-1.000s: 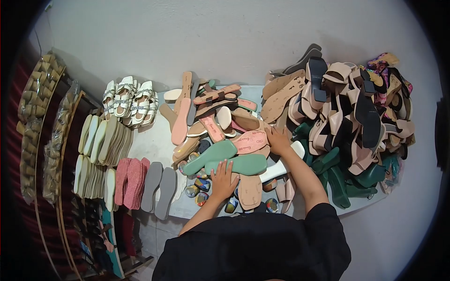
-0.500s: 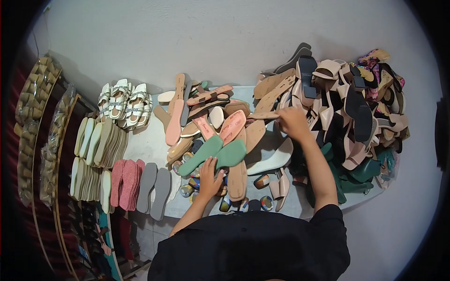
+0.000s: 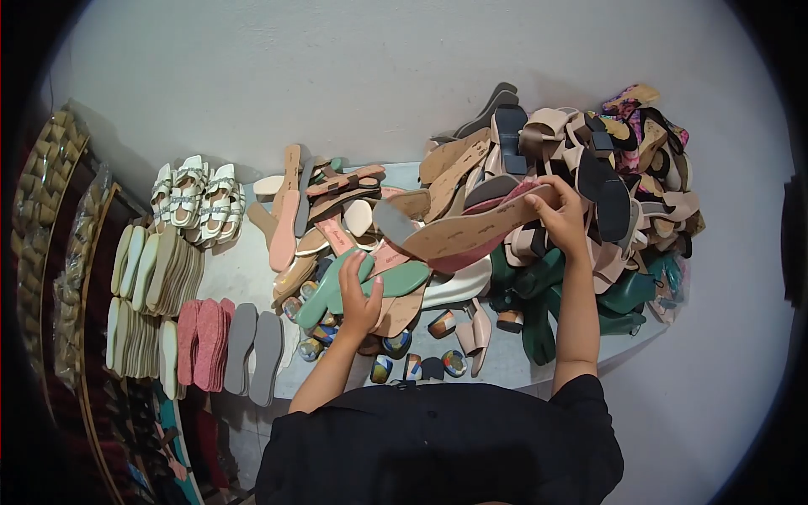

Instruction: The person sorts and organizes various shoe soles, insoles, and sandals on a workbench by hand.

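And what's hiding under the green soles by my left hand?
From under the green soles by the left hand, a tan sole pokes out on the near side, and a pink sole shows at the far side. The rest underneath is covered.

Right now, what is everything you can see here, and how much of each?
table: one, pale, centre
tan insole: one, tan, in right hand
mint insoles: two, green, by left hand
loose insoles: many, mostly peach and tan, mid-table
block heels: several, multicoloured, near edge
strappy sandals: several, white, back left
stacked insoles: many, cream and beige, left
pink insoles: stacked, pink, front left
grey insoles: at least two, grey, beside pink
beige sandals: many, beige, right pile
dark shoes: several, green, front right
floral shoes: several, multicoloured, back right
bagged blocks: many, tan, far-left rack
hands: left and right, bare
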Action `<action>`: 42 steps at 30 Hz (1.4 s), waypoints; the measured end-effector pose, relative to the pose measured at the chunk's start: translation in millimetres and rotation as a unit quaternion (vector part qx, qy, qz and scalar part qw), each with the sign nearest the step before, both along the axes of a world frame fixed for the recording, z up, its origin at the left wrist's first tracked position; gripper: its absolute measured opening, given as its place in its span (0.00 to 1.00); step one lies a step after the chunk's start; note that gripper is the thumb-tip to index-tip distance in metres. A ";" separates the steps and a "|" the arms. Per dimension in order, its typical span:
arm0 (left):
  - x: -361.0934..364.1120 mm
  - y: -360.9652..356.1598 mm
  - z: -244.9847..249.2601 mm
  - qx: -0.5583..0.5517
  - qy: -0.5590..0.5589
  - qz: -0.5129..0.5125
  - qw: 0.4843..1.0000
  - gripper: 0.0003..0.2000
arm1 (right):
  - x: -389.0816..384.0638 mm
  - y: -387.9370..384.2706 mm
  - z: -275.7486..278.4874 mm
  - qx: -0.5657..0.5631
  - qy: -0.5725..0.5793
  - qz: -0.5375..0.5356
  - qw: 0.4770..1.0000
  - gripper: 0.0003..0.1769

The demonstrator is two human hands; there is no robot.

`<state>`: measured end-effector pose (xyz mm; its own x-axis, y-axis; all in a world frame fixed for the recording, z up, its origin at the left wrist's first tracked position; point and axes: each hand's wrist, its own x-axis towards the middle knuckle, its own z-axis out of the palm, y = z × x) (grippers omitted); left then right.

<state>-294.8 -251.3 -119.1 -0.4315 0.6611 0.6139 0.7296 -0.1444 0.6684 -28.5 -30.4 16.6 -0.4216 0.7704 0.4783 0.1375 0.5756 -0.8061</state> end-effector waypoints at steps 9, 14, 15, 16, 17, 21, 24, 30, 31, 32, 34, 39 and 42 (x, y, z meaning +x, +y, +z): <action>2.9 -7.5 33.2 -0.071 -0.436 -0.190 0.877 0.24 | -50.1 -20.6 -48.2 -0.211 0.106 0.170 0.957 0.14; -10.8 -13.8 16.0 -0.075 -0.424 -0.110 0.896 0.25 | -67.8 -35.3 -54.9 -0.175 0.127 0.140 0.966 0.13; -10.3 -13.1 16.5 -0.046 -0.447 -0.070 0.890 0.26 | -70.0 -43.9 -54.4 -0.162 0.143 0.126 0.968 0.12; -10.3 -13.2 17.0 -0.016 -0.469 -0.031 0.882 0.27 | -73.3 -55.3 -51.4 -0.147 0.158 0.113 0.970 0.11; -10.2 -17.2 17.4 -0.005 -0.503 -0.031 0.864 0.30 | -79.4 -73.1 -48.1 -0.140 0.217 0.109 0.960 0.09; 5.0 -31.3 18.5 -0.018 -0.653 -0.252 0.714 0.34 | -81.6 -119.3 -85.7 0.170 0.115 0.213 0.955 0.19; 20.9 -28.5 19.5 0.037 -0.738 -0.273 0.615 0.24 | -86.1 -164.2 -101.0 0.223 -0.023 0.290 0.930 0.20; 24.8 -47.3 5.8 -0.028 -0.669 -0.177 0.721 0.19 | -79.0 -204.7 -130.7 -0.006 -0.013 0.310 0.950 0.30; 23.6 -50.5 -2.7 -0.067 -0.662 -0.173 0.726 0.17 | -79.5 -207.7 -131.6 -0.003 -0.022 0.270 0.963 0.33; 24.9 -52.1 -9.6 -0.087 -0.640 -0.178 0.742 0.18 | -80.3 -210.5 -132.8 0.000 -0.032 0.229 0.973 0.36; 28.0 -54.5 -15.2 -0.123 -0.592 -0.187 0.774 0.19 | -85.8 -212.3 -148.5 -0.068 -0.026 0.172 0.982 0.45; 38.5 -61.2 -6.7 -0.163 -0.584 -0.235 0.759 0.20 | -94.2 -200.3 -180.9 -0.376 0.172 0.154 0.898 0.42; 39.1 -62.5 -0.4 -0.157 -0.624 -0.276 0.714 0.20 | -94.5 -191.4 -179.8 -0.418 0.245 0.102 0.869 0.40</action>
<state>-255.7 -313.7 -119.5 -0.1339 0.9621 -0.2375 -0.5724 0.1205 0.8111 -123.0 -221.8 -163.3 -0.4931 0.8684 -0.0523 -0.3764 -0.2671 -0.8871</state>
